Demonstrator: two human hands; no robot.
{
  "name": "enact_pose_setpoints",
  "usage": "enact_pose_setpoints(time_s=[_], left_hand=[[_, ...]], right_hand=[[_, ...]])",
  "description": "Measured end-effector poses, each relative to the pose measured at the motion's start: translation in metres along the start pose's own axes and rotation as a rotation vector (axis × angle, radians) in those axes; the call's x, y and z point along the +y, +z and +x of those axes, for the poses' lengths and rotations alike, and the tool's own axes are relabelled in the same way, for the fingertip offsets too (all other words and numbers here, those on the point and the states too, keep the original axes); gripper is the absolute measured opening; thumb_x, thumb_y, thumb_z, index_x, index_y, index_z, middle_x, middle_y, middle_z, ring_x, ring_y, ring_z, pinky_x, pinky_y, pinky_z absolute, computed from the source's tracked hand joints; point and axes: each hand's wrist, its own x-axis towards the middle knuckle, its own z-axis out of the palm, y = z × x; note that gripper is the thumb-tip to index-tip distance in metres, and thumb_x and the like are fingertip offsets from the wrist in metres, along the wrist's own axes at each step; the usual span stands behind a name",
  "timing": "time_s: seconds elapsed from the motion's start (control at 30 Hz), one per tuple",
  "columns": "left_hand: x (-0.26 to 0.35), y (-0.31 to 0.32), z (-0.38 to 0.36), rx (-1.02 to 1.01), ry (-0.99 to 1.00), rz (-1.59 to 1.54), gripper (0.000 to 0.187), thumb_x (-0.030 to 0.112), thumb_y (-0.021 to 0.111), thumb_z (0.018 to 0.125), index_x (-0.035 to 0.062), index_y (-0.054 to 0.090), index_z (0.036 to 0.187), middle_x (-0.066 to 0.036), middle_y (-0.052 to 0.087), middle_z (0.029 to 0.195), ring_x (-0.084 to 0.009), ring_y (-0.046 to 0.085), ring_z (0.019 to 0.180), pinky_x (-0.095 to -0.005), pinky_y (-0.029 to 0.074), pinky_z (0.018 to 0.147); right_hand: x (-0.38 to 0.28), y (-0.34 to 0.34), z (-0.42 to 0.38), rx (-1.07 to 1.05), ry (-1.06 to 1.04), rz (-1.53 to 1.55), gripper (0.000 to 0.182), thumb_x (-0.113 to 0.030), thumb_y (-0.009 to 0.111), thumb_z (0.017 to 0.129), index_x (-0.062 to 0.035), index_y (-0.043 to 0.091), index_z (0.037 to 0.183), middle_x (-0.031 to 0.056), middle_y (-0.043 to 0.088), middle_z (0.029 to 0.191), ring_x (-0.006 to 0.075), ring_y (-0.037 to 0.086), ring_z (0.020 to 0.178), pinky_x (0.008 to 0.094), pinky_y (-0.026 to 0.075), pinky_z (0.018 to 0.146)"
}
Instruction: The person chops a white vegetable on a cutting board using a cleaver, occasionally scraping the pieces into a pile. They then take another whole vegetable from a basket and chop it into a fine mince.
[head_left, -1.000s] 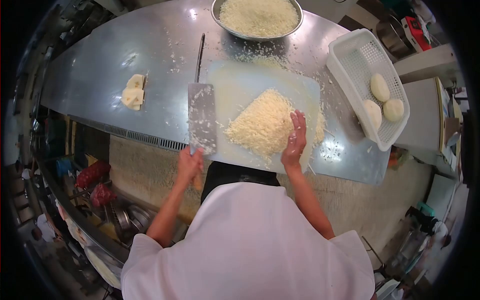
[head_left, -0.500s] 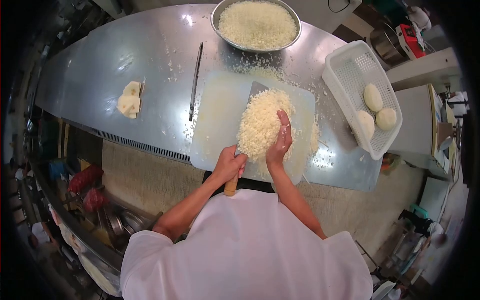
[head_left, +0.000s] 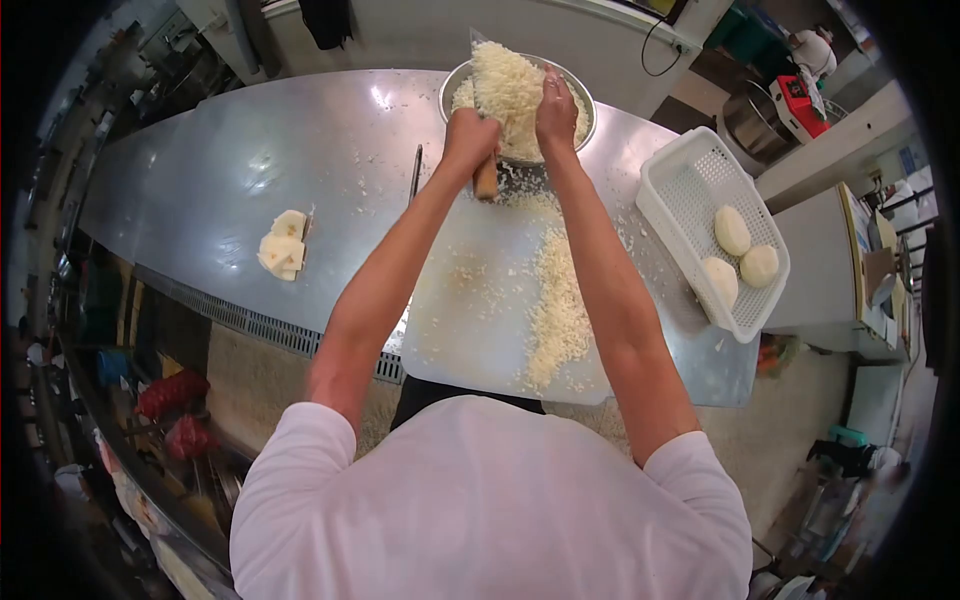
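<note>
My left hand is closed around the wooden handle of a broad-bladed knife, likely a cleaver. On its blade, mostly hidden, rests a heap of finely chopped pale vegetable, held above the metal bowl. My right hand lies against the heap's right side with fingers stretched out. More of the same chopped bits fill the bowl below. Nearer to me, the white cutting board carries a strip of chopped bits along its right side.
To the right, a white perforated basket holds several peeled pale vegetables. Sliced pale pieces lie left on the steel table. A dark thin bar lies by the board. Another person is at the far right.
Both hands have moved forward from the board to the bowl, carrying the heap on the blade. A strip of chopped bits stays on the board. The view has shifted slightly.
</note>
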Motion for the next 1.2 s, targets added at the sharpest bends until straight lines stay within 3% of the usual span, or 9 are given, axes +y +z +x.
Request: enact_pose_setpoints(time_s=[0.07,0.13,0.2,0.27,0.33,0.4,0.7,0.93,1.2], left_hand=[[-0.009,-0.003,0.025,0.023,-0.037,0.290,0.017,0.008,0.051,0.077,-0.0030,0.057,0.066,-0.010,0.054,0.051,-0.0192,0.055,0.043,-0.0337,0.044,0.042],[-0.038,-0.022,0.024,-0.149,0.590,1.375,0.019,0.009,0.053,0.076,-0.0059,0.061,0.067,-0.021,0.061,0.060,-0.0324,0.063,0.055,-0.0410,0.050,0.054],[-0.029,-0.036,-0.035,0.155,0.095,0.470,0.021,0.011,0.051,0.079,-0.0066,0.060,0.072,-0.022,0.061,0.064,-0.0356,0.063,0.062,-0.0406,0.050,0.057],[-0.049,-0.065,-0.086,0.055,0.220,0.263,0.020,0.013,0.056,0.082,-0.0062,0.055,0.074,-0.021,0.055,0.058,-0.0291,0.056,0.052,-0.0384,0.046,0.055],[-0.031,-0.088,-0.130,-0.177,-0.078,0.347,0.017,0.011,0.058,0.082,-0.0043,0.056,0.076,-0.019,0.052,0.055,-0.0246,0.052,0.049,-0.0378,0.045,0.054],[-0.052,-0.105,-0.138,-0.309,0.146,0.695,0.017,0.012,0.059,0.082,-0.0026,0.056,0.075,-0.020,0.054,0.056,-0.0295,0.057,0.051,-0.0410,0.045,0.054],[-0.124,-0.019,-0.112,-0.512,0.718,1.017,0.008,0.003,0.052,0.075,-0.0022,0.057,0.073,-0.021,0.060,0.062,-0.0388,0.062,0.060,-0.0473,0.050,0.054],[-0.095,-0.020,-0.204,-0.823,0.588,0.932,0.009,0.007,0.055,0.078,-0.0002,0.057,0.073,-0.017,0.062,0.067,-0.0361,0.063,0.064,-0.0437,0.051,0.057],[-0.108,-0.114,-0.173,-0.230,0.343,1.026,0.009,0.007,0.058,0.079,0.0006,0.060,0.072,-0.021,0.058,0.064,-0.0395,0.059,0.061,-0.0452,0.045,0.052]], right_hand=[[0.013,-0.019,-0.012,0.015,-0.088,-0.054,0.037,-0.023,0.041,0.096,-0.0003,0.060,0.119,0.0175,0.061,0.120,0.0299,0.055,0.116,0.0371,0.040,0.100],[0.026,-0.057,-0.032,-0.006,-0.155,-0.104,0.035,-0.019,0.043,0.095,0.0000,0.060,0.120,0.0179,0.059,0.123,0.0303,0.053,0.120,0.0370,0.038,0.102],[0.051,-0.115,-0.069,-0.081,-0.015,-0.138,0.034,-0.014,0.046,0.094,0.0001,0.057,0.123,0.0181,0.056,0.127,0.0314,0.049,0.123,0.0370,0.034,0.106],[0.098,-0.150,-0.108,-0.114,0.139,-0.189,0.036,-0.012,0.048,0.093,-0.0002,0.055,0.125,0.0180,0.055,0.129,0.0323,0.047,0.124,0.0376,0.033,0.107],[0.152,-0.176,-0.147,-0.232,-0.041,-0.415,0.040,-0.011,0.050,0.091,-0.0004,0.051,0.129,0.0189,0.054,0.128,0.0328,0.045,0.124,0.0409,0.029,0.109],[0.144,-0.175,-0.185,-0.372,-0.312,-0.644,0.046,-0.016,0.055,0.088,-0.0005,0.048,0.131,0.0200,0.049,0.132,0.0353,0.042,0.126,0.0475,0.026,0.110],[0.021,-0.196,-0.286,-0.419,-0.080,-0.460,0.059,-0.028,0.066,0.084,-0.0050,0.044,0.134,0.0199,0.038,0.142,0.0401,0.032,0.134,0.0530,0.025,0.109],[0.015,-0.200,-0.360,-0.395,0.103,-0.740,0.088,-0.045,0.069,0.079,-0.0054,0.025,0.144,0.0341,0.007,0.148,0.0534,0.007,0.136,0.0653,0.012,0.107],[0.037,-0.178,-0.309,-0.222,-0.070,-0.688,0.077,-0.045,0.059,0.087,-0.0021,0.027,0.143,0.0287,0.016,0.150,0.0507,0.013,0.138,0.0640,0.011,0.108]])
